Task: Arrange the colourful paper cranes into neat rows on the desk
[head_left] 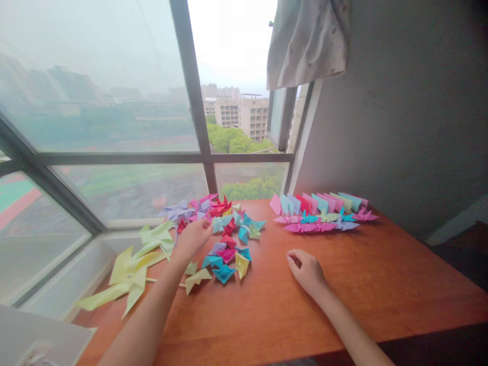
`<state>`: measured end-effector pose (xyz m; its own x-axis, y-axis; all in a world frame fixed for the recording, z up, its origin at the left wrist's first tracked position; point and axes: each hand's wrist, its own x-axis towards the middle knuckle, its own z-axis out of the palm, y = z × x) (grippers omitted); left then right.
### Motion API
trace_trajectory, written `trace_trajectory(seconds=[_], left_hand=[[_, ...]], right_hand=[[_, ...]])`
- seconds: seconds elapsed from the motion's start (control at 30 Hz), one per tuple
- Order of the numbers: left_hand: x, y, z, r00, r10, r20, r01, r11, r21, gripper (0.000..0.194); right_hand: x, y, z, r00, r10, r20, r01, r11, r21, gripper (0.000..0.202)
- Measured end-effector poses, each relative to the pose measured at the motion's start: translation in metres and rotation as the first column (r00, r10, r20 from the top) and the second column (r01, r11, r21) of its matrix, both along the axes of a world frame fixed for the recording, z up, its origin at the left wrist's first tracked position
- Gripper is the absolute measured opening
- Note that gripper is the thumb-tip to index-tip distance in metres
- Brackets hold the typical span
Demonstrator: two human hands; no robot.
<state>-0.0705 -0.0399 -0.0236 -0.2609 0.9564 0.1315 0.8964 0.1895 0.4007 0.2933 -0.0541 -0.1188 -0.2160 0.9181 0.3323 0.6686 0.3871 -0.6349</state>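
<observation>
My left hand [195, 237] reaches over a pile of folded paper pieces, its fingers curled together. Whether they pinch a piece is hidden. Close by its fingertips lie a red folded piece [221, 207] and a pale blue one [218, 224]. In front of the pile sits a loose cluster with a blue paper boat [224, 273] and a yellow folded piece [241, 265]. My right hand [308, 272] is just at the table's middle, apart from the papers. Its thumb and fingers curl towards each other with nothing seen in them.
Pale yellow paper pinwheels [131, 274] lie at the left by the window ledge. At the back right, paper cranes [308, 227] stand in front of a row of coloured paper planes [322, 203]. The wooden table [267, 315] meets a grey wall [381, 127] and framed windows [125, 159].
</observation>
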Motion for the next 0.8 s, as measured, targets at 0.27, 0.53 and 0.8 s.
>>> trace_trajectory(seconds=[0.27,0.53,0.8], left_hand=[[-0.001,0.014,-0.013,1.0,0.004,-0.016,-0.005,0.998,-0.062,0.024],[-0.005,0.013,-0.02,0.997,-0.052,0.05,0.054,0.998,-0.041,0.021],[-0.001,0.001,-0.001,0.95,-0.198,0.242,0.191,0.98,0.056,0.033]], right_hand=[[-0.001,0.002,-0.001,1.0,-0.001,-0.012,0.001,1.0,-0.008,0.023],[-0.002,0.003,0.0,1.0,-0.006,-0.021,0.006,1.0,-0.019,0.023],[-0.003,0.002,0.003,0.998,0.0,-0.056,0.0,1.0,-0.011,0.022]])
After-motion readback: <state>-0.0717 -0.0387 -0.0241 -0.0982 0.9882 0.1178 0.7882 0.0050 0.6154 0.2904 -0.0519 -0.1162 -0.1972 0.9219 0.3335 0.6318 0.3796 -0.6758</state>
